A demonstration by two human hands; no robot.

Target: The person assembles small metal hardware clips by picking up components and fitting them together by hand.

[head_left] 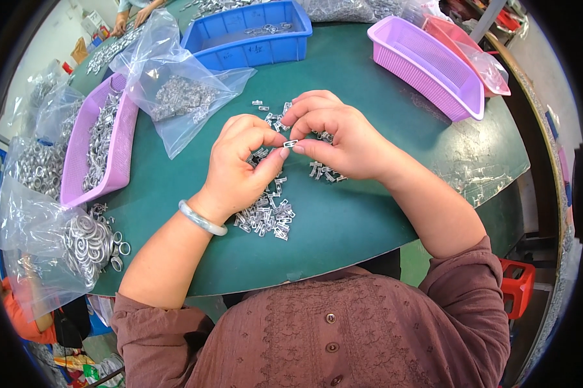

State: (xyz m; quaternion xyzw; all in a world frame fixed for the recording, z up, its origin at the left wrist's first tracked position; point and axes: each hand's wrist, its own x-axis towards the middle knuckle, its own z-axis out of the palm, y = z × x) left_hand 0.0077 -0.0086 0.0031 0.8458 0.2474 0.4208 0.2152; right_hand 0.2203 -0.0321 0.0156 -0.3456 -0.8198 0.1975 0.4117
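Observation:
Between my two hands is a small silver rectangular metal piece (291,143) with a slot-like opening, possibly a buckle. My left hand (234,165), with a pale bangle (202,218) on its wrist, pinches the left end between thumb and forefinger. At the other end, the thumb and forefinger of my right hand (343,138) close on it. Similar small silver pieces lie in a loose pile (265,216) below my left hand. More of them (325,172) spread under my right hand, partly hidden by it. A few single pieces (259,105) lie just beyond.
A clear bag of small pieces (185,97) lies beyond my left hand. A purple basket of metal parts (131,139) and a bag of rings (88,249) are at left. A blue bin (246,50) and a purple basket (427,71) stand farther back. Another person's hands (120,24) work far left.

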